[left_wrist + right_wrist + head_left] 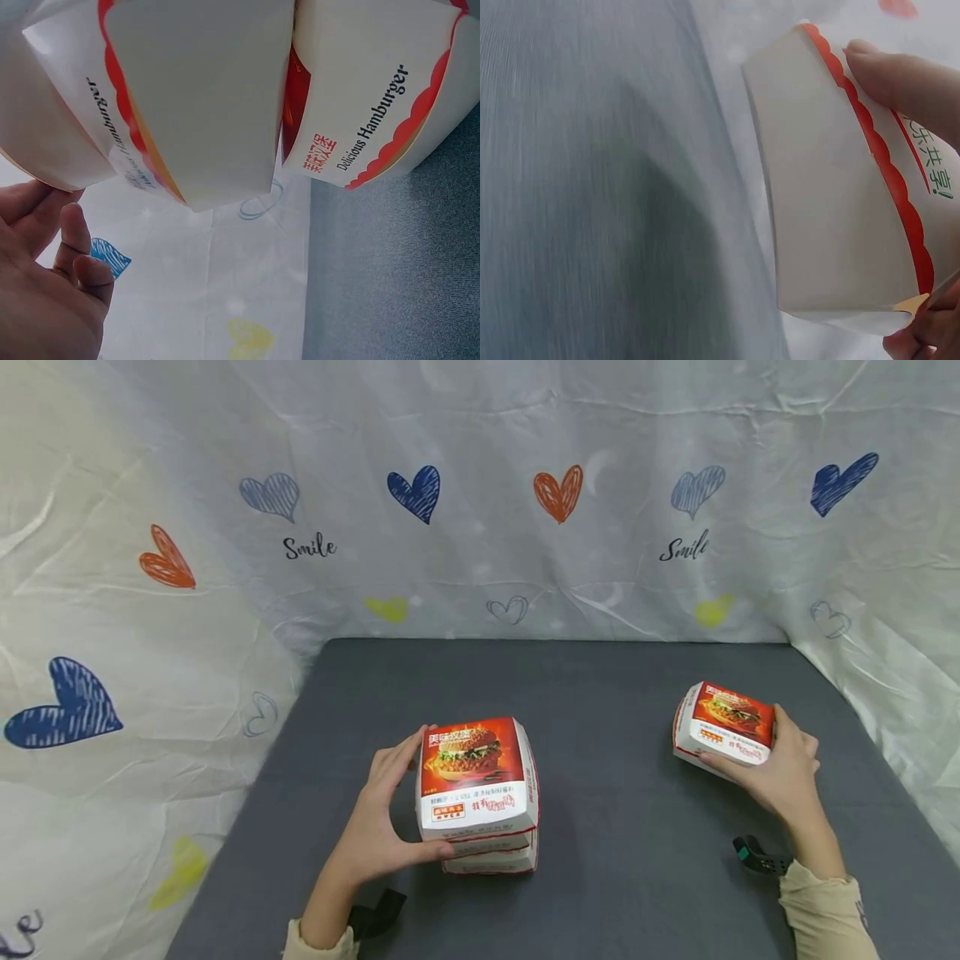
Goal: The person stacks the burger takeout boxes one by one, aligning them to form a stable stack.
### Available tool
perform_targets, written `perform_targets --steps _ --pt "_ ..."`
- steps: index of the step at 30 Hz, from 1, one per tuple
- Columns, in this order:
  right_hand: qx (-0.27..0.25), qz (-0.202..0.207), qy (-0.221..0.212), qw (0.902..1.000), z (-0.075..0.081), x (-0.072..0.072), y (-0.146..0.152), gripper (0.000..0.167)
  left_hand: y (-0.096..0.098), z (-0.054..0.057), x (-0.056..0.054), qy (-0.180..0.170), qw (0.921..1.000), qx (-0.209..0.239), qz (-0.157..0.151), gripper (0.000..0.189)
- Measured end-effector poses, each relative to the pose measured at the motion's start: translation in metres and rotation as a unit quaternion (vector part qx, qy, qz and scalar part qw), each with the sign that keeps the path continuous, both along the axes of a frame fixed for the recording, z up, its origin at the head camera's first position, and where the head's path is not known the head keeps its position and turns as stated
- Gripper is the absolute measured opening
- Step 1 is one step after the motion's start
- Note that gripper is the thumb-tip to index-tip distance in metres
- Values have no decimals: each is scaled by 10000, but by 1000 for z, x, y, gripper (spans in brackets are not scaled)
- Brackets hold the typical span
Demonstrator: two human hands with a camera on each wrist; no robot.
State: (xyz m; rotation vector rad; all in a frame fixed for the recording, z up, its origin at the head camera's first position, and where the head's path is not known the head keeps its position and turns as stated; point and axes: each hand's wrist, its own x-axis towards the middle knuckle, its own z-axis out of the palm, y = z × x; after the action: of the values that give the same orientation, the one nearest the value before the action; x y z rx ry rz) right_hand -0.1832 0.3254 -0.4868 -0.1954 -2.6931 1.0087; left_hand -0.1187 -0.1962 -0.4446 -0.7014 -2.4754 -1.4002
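Note:
Near the middle of the dark table, my left hand (382, 831) holds the top hamburger box (472, 777), thumb across its front and fingers at its far left side. Beneath this box is another hamburger box (498, 862), mostly hidden; the left wrist view shows a lower box (367, 97) with "Delicious Hamburger" lettering. Over to the right, my right hand (783, 764) grips a separate hamburger box (727, 722) by its right side. This box is tilted; its pale underside (832, 187) shows in the right wrist view, with a shadow on the cloth.
A dark grey cloth covers the table (607, 860). White curtains (480, 552) printed with hearts hang behind it and along both sides. Dark straps (759, 856) circle both wrists.

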Motion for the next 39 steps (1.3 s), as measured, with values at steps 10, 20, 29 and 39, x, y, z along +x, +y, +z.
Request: perform_targets --steps 10,20,29,39 --pt "-77 589 244 9979 26 -17 -61 132 -2 -4 4 139 9998 -96 129 126" --pt "-694 985 786 9896 66 -8 -111 124 0 -2 3 63 9999 -41 86 127" --pt "-884 1574 1021 9783 110 7 -153 127 2 -2 1 85 9999 14 96 125" --pt "-760 2309 1093 9638 132 30 -199 135 5 -2 1 86 10000 -3 37 128"
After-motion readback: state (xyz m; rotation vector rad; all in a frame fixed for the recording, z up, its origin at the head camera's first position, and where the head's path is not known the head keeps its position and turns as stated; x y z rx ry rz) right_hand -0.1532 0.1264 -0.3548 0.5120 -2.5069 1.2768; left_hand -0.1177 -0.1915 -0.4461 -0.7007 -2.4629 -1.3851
